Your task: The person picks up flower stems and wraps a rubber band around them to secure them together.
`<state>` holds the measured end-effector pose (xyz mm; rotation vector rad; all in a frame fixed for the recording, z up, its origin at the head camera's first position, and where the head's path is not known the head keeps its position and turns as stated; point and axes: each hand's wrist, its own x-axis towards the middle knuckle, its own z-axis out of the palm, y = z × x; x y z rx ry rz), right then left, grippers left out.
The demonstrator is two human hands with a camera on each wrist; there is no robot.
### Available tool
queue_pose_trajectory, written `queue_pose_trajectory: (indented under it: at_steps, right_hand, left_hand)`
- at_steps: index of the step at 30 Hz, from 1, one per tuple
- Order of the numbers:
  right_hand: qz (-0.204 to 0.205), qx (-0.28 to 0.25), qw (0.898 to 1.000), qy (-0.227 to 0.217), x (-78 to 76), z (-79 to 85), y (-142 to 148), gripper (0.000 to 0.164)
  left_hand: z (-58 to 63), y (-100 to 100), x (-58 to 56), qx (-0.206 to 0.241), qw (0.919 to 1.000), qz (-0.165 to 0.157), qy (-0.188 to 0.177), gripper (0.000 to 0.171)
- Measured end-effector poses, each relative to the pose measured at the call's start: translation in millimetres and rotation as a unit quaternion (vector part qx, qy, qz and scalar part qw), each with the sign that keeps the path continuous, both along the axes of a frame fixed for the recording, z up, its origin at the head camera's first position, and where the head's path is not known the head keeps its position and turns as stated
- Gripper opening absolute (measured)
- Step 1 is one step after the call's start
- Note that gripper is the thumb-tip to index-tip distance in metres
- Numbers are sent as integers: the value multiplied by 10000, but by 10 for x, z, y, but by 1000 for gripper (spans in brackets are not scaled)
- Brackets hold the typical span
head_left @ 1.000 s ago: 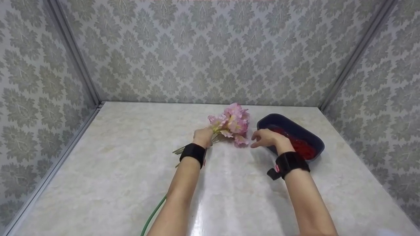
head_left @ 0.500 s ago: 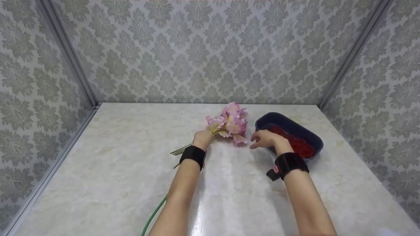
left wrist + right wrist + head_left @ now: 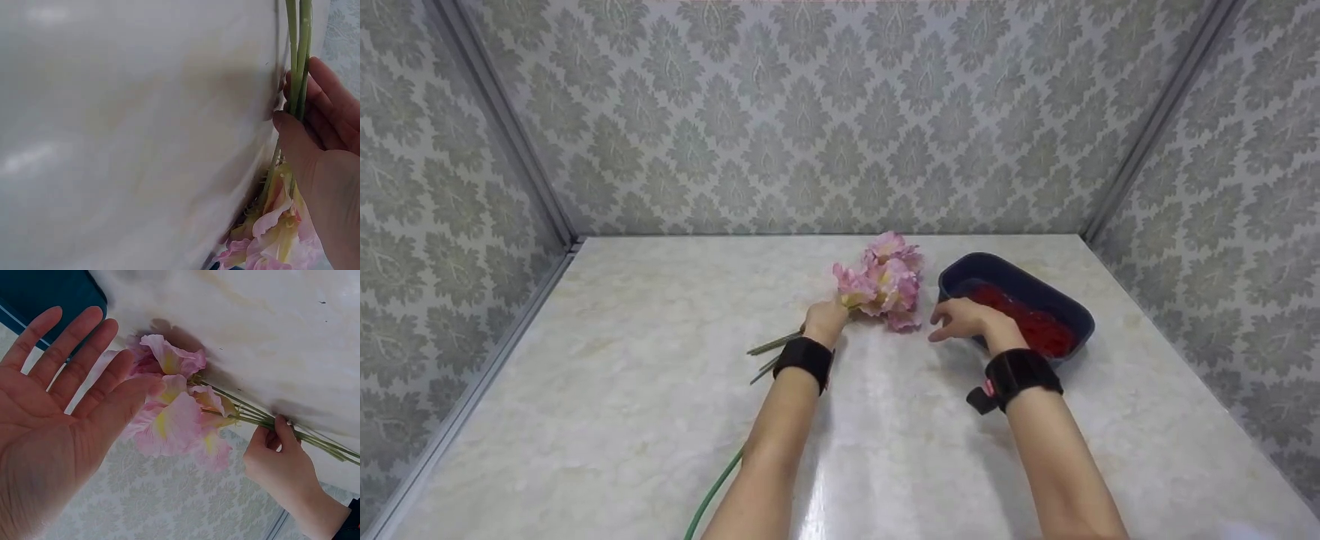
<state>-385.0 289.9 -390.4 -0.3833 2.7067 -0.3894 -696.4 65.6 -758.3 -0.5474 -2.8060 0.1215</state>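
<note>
My left hand [image 3: 826, 319] grips a bunch of pink artificial flowers [image 3: 894, 281] by the stems. In the left wrist view its thumb and fingers close round several green stems [image 3: 301, 50], and the blooms [image 3: 278, 236] hang below. The blossoms point right, toward my right hand [image 3: 964, 318], which is held just left of the dark blue tub [image 3: 1020, 279] and overlaps its edge. In the right wrist view that hand [image 3: 67, 388] holds nothing, its fingers relaxed and spread, and pink petals [image 3: 171, 419] lie just beyond the thumb.
Folded or heaped red material [image 3: 1035, 326] lies inside the tub. A green cable [image 3: 712, 495] runs beside the left forearm. The pale marbled table [image 3: 645, 360] ends at a patterned wall [image 3: 825, 135] behind, with side walls left and right. Both wrists wear black straps [image 3: 1024, 375].
The bunch has turned slightly in my left hand, its blooms and stem ends shifting a little. My right hand holds nearly the same pose, and the whole view has drifted slightly.
</note>
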Motion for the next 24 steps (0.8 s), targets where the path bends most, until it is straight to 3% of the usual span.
queue_pose_trajectory:
  at_steps: [5,8,12,15,16,18,20,22,24]
  right_hand:
    - [58,6,10000,-17,20,-2,-5,45]
    - [55,17,10000,6,28,5,-2,45]
    - [9,42,10000,30,43,31,-16,45]
    - [-40,75,10000,-4,50,47,-36,46]
    - [-45,82,10000,-9,52,51,-42,46]
    - [-66,92,9999,-23,53,58,-54,46]
    - [-61,88,9999,-25,54,67,-67,46]
    - [-22,85,10000,7,54,76,-76,46]
    - [15,96,9999,52,56,89,-82,45]
  left_hand:
    - [334,-53,307,-38,9998,0,-181,13]
    - [438,-77,392,-17,9999,30,-102,29]
    - [407,-116,281,-28,10000,84,12,24]
    - [454,-160,249,-97,9999,103,-81,9]
    - [516,-178,288,-136,9998,108,-106,10]
    - [547,-207,262,-140,9997,115,-160,10]
    - [523,-235,165,-56,9998,104,-162,7]
    - [524,-272,86,66,10000,38,26,7]
    - [615,-316,84,242,9992,-58,302,10]
